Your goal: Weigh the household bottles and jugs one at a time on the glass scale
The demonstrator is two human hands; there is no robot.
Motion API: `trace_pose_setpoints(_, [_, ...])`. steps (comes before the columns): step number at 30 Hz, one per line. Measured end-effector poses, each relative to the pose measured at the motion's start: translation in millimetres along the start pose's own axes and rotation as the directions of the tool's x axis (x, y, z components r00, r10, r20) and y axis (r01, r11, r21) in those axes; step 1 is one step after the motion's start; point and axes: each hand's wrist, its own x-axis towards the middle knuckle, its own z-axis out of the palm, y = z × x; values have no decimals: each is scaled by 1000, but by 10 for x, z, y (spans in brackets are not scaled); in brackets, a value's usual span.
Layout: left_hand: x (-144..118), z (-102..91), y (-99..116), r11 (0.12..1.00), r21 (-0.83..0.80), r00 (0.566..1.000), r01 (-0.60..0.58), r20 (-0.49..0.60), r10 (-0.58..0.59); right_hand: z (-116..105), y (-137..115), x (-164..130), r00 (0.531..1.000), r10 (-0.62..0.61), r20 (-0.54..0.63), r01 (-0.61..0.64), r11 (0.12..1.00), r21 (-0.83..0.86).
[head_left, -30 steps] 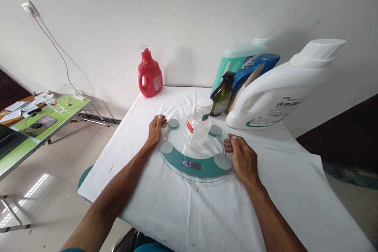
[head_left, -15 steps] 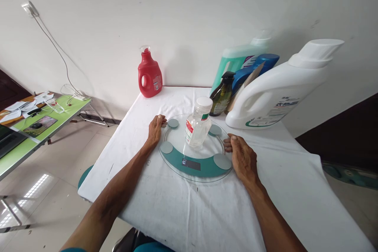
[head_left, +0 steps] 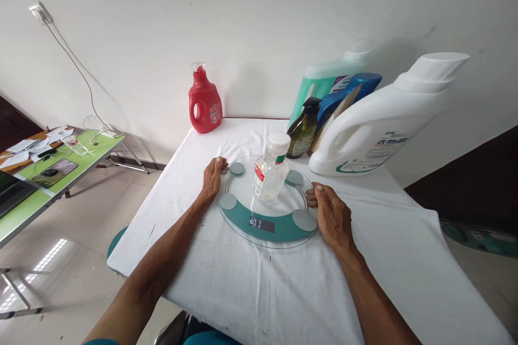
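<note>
Two bare hands are laid flat on the white cloth [head_left: 283, 291], one at each side of a round glass scale [head_left: 267, 202]. Left hand [head_left: 212, 178] and right hand [head_left: 332, 216] are held open, fingers together, touching the scale's smooth rim. At its centre a clear plastic bottle [head_left: 270, 172] with a white ribbed cap stands upright.

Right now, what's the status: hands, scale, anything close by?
Left hand and right hand flat at the scale rim, holding nothing. Clear bottle upright on it. Jugs crowd behind; red jug stands apart.
</note>
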Motion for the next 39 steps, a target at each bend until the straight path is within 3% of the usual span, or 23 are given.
trace_pose_setpoints(26, [-8,-15,-2,999,44,1000,1,4,-1,5,41,6,1000,2,4,-2,1000,-20])
trace_pose_setpoints(29, [-53,-60,175,995,55,996,-80,-32,82,4,36,14,1000,0,5,0,1000,-6])
trace_pose_setpoints(34, [-209,-126,686,957,-45,957,-286,-52,284,9,30,16,1000,-5,1,5,999,44])
trace_pose_setpoints(39, [-381,-82,942,927,-132,933,-350,35,357,-5,30,-7,1000,-17,11,16,997,77])
